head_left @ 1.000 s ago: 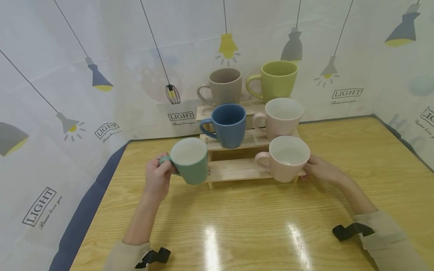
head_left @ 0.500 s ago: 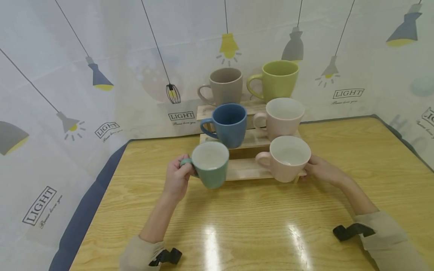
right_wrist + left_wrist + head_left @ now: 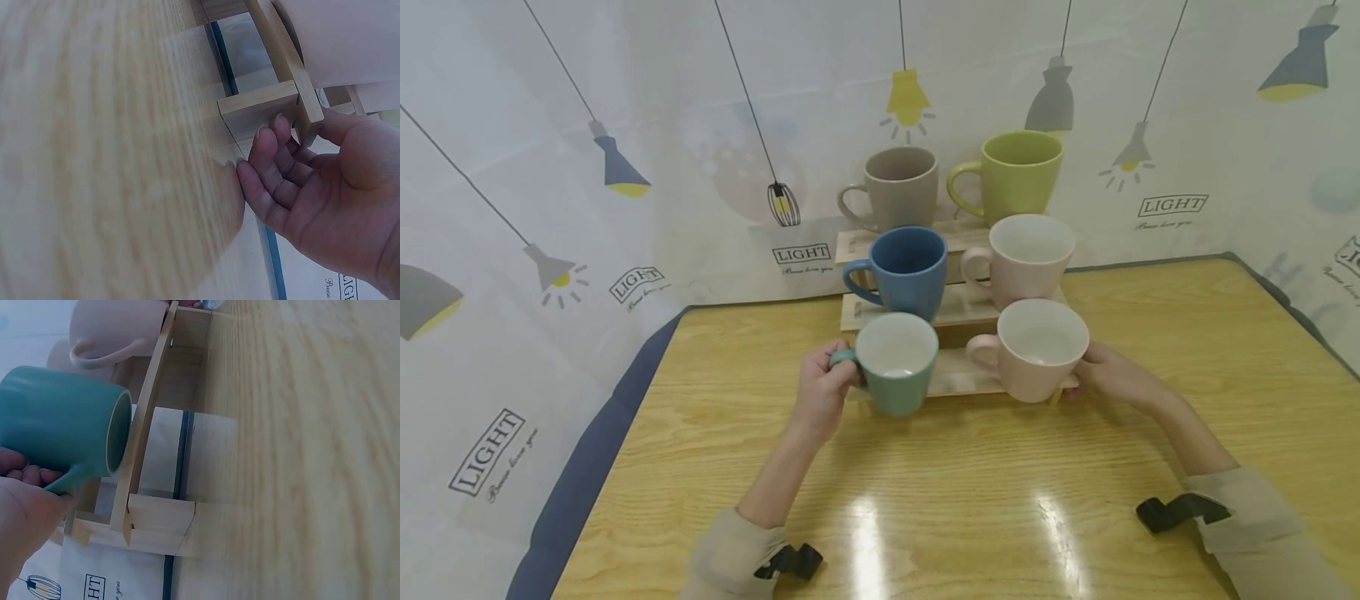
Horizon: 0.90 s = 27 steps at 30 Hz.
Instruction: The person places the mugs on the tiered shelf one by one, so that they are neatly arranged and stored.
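My left hand (image 3: 822,392) grips the handle of a teal mug (image 3: 897,375) with a pale inside. The mug is upright at the left part of the bottom shelf of a wooden tiered rack (image 3: 955,379). Its base (image 3: 120,431) lies close to the shelf board in the left wrist view; whether they touch I cannot tell. My right hand (image 3: 331,181) holds the rack's right end, thumb at the board and curled fingers below, beside the leg. A pink mug (image 3: 1037,354) stands on the bottom shelf near that hand.
On the middle shelf stand a blue mug (image 3: 908,271) and another pink mug (image 3: 1030,258). A taupe mug (image 3: 901,190) and a lime-green mug (image 3: 1021,175) occupy the top. Behind the wooden table (image 3: 970,492) hangs a lamp-printed cloth (image 3: 700,100).
My left hand has carried the teal mug rightward, from beside the rack's left end to the bottom shelf, below the blue mug. The right hand stays at the rack's end.
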Available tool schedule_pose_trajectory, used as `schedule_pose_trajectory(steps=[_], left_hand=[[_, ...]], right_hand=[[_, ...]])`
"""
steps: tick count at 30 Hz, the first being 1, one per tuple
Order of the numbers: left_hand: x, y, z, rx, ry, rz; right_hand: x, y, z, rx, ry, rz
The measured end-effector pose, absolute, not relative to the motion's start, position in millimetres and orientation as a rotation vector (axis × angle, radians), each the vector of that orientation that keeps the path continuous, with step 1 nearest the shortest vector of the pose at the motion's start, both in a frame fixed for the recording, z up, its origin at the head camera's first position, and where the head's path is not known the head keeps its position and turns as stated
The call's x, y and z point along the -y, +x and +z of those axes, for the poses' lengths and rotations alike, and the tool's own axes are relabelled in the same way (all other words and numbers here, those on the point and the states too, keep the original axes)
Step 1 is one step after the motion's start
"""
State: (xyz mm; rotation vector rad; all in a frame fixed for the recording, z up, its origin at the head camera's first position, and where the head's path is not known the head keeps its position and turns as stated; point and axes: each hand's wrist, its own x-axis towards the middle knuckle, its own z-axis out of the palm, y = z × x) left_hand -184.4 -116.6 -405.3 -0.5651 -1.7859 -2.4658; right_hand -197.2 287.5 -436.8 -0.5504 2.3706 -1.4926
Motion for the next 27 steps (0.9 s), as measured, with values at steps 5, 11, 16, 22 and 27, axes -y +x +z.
schedule_pose_trajectory(steps=[5,11,16,22,27], left_hand=[[109,-187,-409,1.788,-0.578,-2.469],[103,-189,-412,1.781,-0.577,-2.47],[101,-190,-413,1.776,-0.578,-2.477],[101,-192,-415,1.788,-0.589,-2.487],[100,-195,-416,1.788,-0.603,-2.509]], right_hand=[[-288,-197,-437,-2.377,-0.539,-1.489],[-288,-198,-438,-2.373,-0.536,-1.493],[-288,-198,-437,-2.369,-0.539,-1.495],[-287,-197,-437,-2.374,-0.533,-1.488],[-287,-197,-437,-2.385,-0.539,-1.487]])
